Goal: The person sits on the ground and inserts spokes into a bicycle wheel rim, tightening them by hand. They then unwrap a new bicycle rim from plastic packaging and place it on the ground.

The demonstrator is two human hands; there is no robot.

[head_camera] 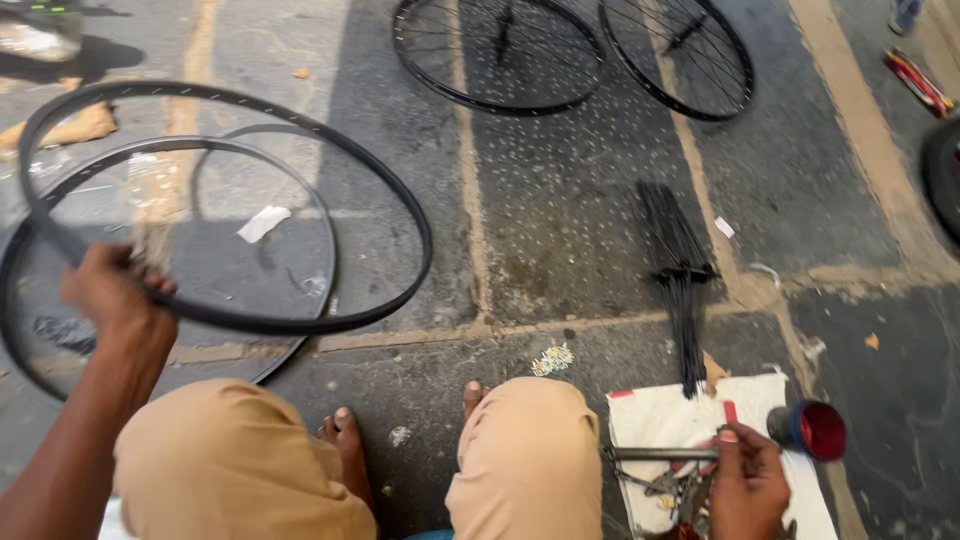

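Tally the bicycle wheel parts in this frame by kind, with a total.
Bare black rims: 2, one held up by the left hand, rim, another lying on the ground.
Spoked wheels: 2, and.
Bundle of loose black spokes: 1.
Total: 5.

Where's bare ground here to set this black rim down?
Free: pavement between the black bicycle rim in the left hand and the bundle of black spokes. Crowded: the white sheet by the right hand.
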